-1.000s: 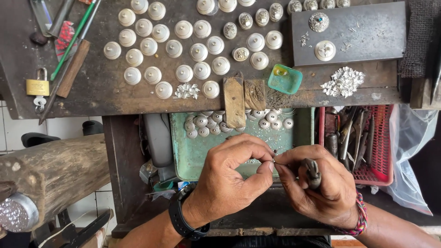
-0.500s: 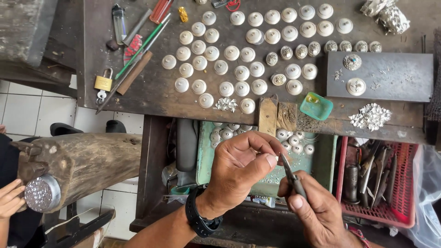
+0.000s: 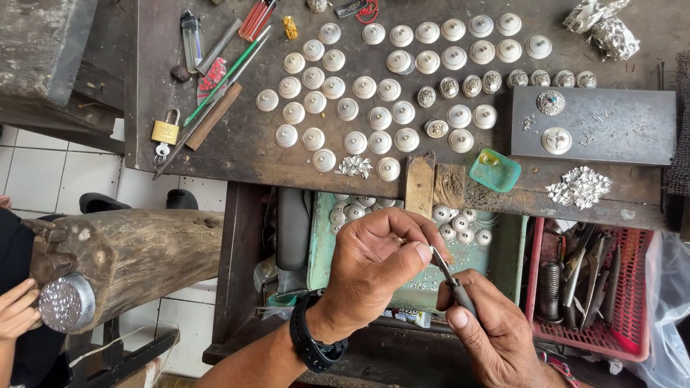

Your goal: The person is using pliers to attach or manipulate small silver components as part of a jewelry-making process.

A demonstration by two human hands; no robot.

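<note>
While the left hand pinches something tiny at its fingertips, the right hand works a pair of pliers on it, and that's really the whole trick here: keep the piece pinned steady between thumb and forefinger, and let the plier tips bite only the very edge so nothing soft gets crushed. Working low over the green tray looks smart too, since anything dropped would land there and not on the floor.

Only one view, from the head camera. His left fingers are curled tight together on the little piece, which is too small to make out; it sits right at the plier tips, above the tray. His right hand is wrapped closed around the plier handles.

Up on the table sit rows of round silver caps, a padlock, a small teal dish and a grey slab. Someone else's hand is at the far left by a log.
</note>
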